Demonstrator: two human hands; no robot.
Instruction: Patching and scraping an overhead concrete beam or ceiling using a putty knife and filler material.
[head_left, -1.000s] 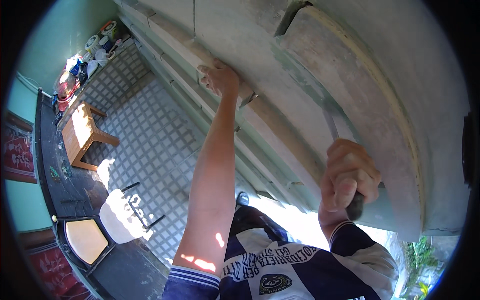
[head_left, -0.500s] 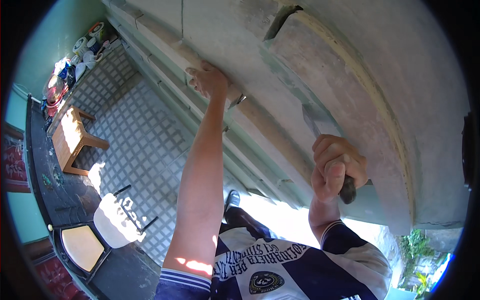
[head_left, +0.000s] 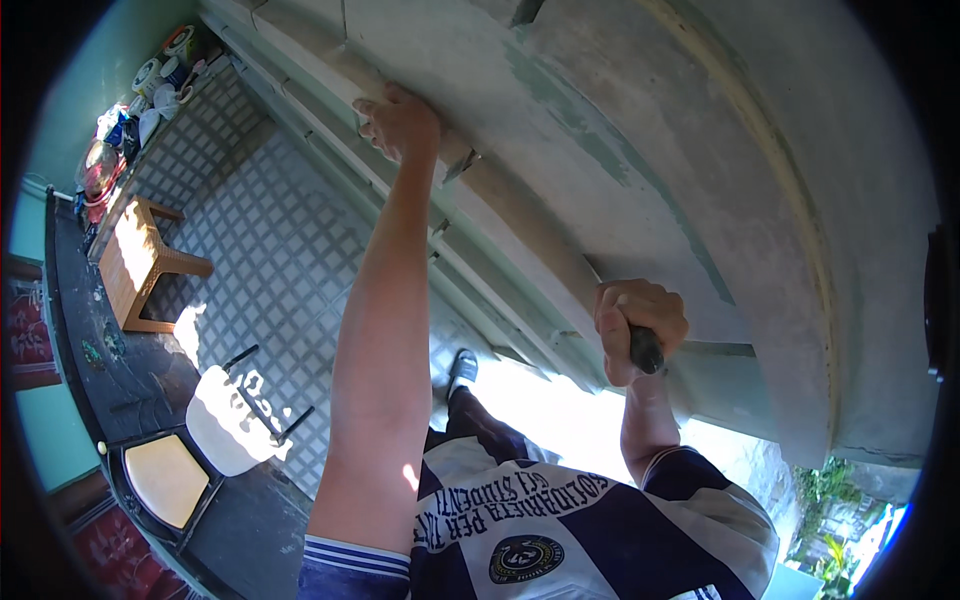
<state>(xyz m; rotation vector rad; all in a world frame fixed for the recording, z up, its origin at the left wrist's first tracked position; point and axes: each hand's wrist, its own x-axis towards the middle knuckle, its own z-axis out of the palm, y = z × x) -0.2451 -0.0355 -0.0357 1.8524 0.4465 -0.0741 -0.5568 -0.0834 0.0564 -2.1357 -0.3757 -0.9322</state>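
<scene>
Overhead, a pale grey, stepped ceiling (head_left: 480,80) has a wooden-looking ledge (head_left: 520,215) along its edge. My left hand (head_left: 400,125) reaches up with its fingers curled around this ledge. Beside that wrist a small metal piece (head_left: 462,165) sticks out; whether the hand holds it, I cannot tell. My right hand (head_left: 643,318) is closed around the dark handle of a putty knife (head_left: 647,352), butt end toward me. Its blade is mostly hidden behind the fingers, near the ledge's inner side. A streak of green paint (head_left: 600,140) shows on the panel above.
A curved, yellowish-edged band (head_left: 760,170) crosses the ceiling at right. Far below at left are a brown stool (head_left: 135,265), a white chair (head_left: 230,425) and a cream-seated chair (head_left: 165,480) on the floor. Buckets and bags (head_left: 150,100) crowd the far left corner.
My right hand with the putty knife has moved left toward the ledge and turned, hiding most of the blade. My left hand stays on the ledge. The whole view has shifted slightly.
</scene>
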